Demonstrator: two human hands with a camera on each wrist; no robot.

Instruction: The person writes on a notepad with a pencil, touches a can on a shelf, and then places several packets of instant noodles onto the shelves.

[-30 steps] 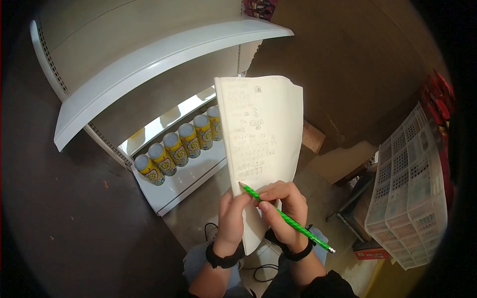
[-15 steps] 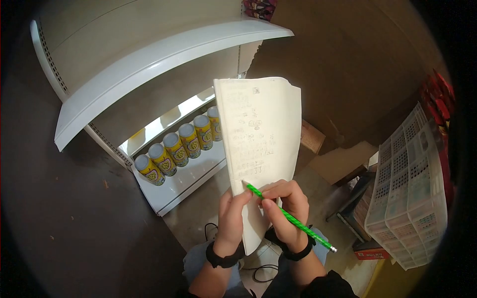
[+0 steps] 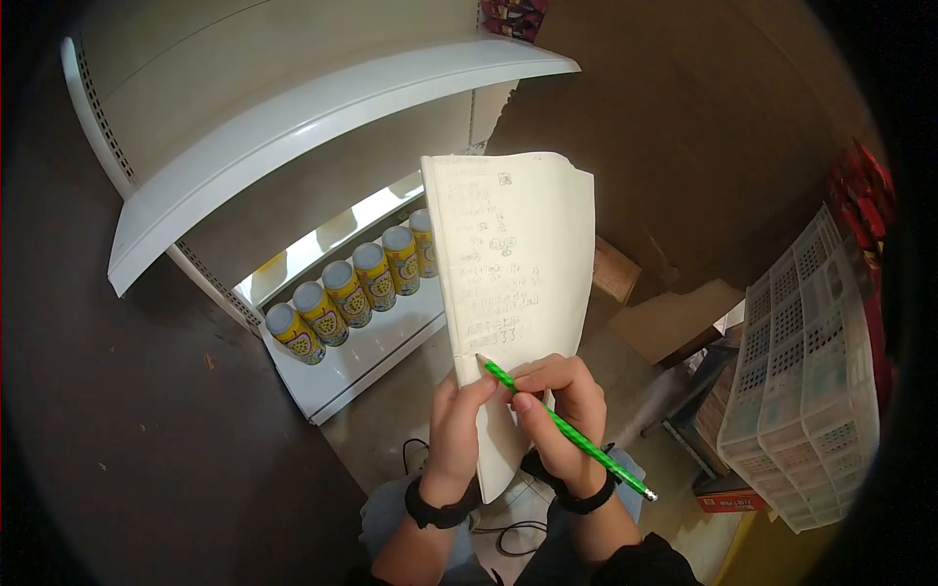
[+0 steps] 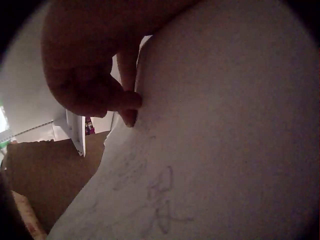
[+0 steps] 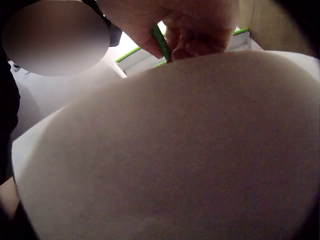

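A cream notebook [image 3: 528,225] covered with faint pencil writing is held upright in the middle of the head view. My left hand [image 3: 457,430] grips its lower left edge, thumb on the page. My right hand [image 3: 565,415] pinches a green pencil [image 3: 576,439], whose tip meets the page just below the lowest written lines. In the left wrist view, fingers of the left hand [image 4: 95,65] hold the edge of the paper [image 4: 225,125]. The right wrist view has the right hand [image 5: 185,30] around the pencil [image 5: 160,42], behind the pale page [image 5: 170,150].
Several yellow cans [image 3: 342,293] stand in a row on the lower white shelf [image 3: 371,361], under a white upper shelf [image 3: 322,122]. On the right are a translucent plastic crate [image 3: 801,391], red packets [image 3: 865,205] and cardboard [image 3: 674,317]. A black cable [image 3: 518,527] lies on the floor.
The pencil tip has shifted slightly to the right along the page since the first frame, and the right hand moved slightly with it. The left hand keeps its grip on the notebook.
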